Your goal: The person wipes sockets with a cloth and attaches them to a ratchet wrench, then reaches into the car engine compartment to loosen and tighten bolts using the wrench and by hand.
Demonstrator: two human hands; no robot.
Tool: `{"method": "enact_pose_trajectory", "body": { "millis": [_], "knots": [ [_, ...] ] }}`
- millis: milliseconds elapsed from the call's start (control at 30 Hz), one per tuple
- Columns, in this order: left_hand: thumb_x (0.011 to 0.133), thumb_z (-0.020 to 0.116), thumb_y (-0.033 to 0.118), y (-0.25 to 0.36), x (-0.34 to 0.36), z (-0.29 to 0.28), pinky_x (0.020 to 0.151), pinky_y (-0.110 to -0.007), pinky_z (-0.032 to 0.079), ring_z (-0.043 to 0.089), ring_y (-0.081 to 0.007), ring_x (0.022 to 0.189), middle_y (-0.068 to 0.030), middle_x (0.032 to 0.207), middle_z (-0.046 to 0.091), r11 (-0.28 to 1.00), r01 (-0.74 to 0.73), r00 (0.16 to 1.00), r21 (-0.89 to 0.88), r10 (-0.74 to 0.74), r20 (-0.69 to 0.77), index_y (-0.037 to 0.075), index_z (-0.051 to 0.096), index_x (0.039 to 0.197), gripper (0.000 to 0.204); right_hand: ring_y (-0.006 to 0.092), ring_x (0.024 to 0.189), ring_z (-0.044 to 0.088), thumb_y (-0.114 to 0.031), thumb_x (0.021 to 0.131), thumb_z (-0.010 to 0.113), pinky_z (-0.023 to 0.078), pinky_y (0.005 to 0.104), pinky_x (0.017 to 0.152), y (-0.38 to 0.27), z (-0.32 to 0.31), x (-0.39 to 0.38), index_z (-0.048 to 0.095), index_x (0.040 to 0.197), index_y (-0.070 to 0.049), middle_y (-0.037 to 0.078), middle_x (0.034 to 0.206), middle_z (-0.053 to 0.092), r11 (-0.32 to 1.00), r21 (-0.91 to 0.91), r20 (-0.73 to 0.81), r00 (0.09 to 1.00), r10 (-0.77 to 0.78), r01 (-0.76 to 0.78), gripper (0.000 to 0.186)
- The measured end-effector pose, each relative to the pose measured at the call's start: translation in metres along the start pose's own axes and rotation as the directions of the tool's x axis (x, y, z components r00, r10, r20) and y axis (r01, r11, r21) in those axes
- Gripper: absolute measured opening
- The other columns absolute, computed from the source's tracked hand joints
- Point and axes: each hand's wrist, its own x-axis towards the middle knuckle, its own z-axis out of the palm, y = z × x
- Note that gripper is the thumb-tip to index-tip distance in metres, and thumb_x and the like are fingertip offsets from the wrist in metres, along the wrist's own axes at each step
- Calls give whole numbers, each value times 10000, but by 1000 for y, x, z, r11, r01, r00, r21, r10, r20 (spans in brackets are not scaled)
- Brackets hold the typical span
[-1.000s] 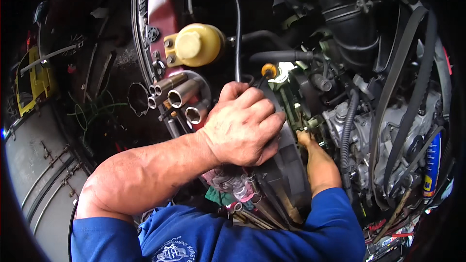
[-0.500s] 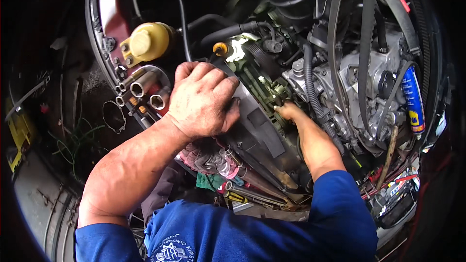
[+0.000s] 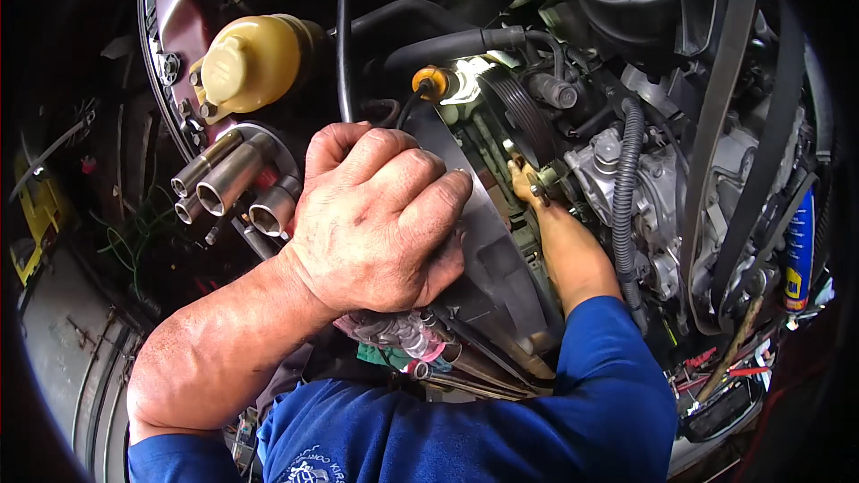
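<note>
My left hand (image 3: 380, 224) is curled into a fist over the dark radiator shroud (image 3: 497, 277); what its fingers grip is hidden. Beside it are metal sockets (image 3: 228, 179) on a round tray and a black hose (image 3: 343, 54). My right hand (image 3: 530, 186) reaches down among metal fittings just below a grooved pulley (image 3: 517, 107), its fingers partly hidden by parts. An orange-capped item (image 3: 430, 82) sits left of the pulley.
A yellowish reservoir (image 3: 250, 67) is bolted to the red body edge. Loose belts (image 3: 729, 170), a corrugated hose (image 3: 626, 197), the engine block (image 3: 658, 215) and a blue spray can (image 3: 799, 250) are on the right. Assorted tools (image 3: 725, 376) lie at lower right.
The view has shifted. My right hand has moved up toward the pulley. My left hand stays curled beside the sockets.
</note>
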Motion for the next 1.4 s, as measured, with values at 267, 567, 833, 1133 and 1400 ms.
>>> {"method": "enact_pose_trajectory", "body": {
  "millis": [267,567,833,1133,1400],
  "knots": [
    [533,729,235,-5,-8,-4,852,-448,421,601,-234,868,-28,867,599,998,27,999,49,-28,32,90,664,965,460,323,1188,581,-453,950,577,438,430,1020,-79,-88,18,550,1327,-2,187,1305,602,987,157,251,968,-13,-27,588],
    [532,730,252,-3,-7,-4,865,-451,417,597,-240,890,-28,881,600,998,29,999,52,-30,32,102,668,964,462,332,1168,587,-465,951,568,439,437,1009,-79,-80,14,558,1312,0,194,1282,608,996,89,262,965,-14,-10,590],
    [541,727,246,-3,-8,-7,873,-452,416,600,-241,892,-30,868,594,998,32,999,56,-33,30,101,668,959,446,341,1151,593,-476,951,559,440,443,1000,-83,-72,2,564,1299,3,200,1261,615,996,93,280,960,-16,-11,592],
    [539,727,253,-3,-9,-5,867,-455,421,593,-244,905,-30,884,599,998,40,998,55,-42,37,101,664,963,455,350,1131,599,-489,952,550,442,450,989,-77,-56,8,572,1284,6,207,1238,621,997,75,265,964,-35,16,596],
    [492,697,173,-4,-11,-5,802,-412,424,617,-245,825,-45,859,626,998,34,999,53,-35,15,58,661,930,454,359,1113,605,-500,952,541,443,456,979,-62,-26,-6,578,1271,8,213,1218,627,998,45,241,969,-56,47,601]
  ]
}}
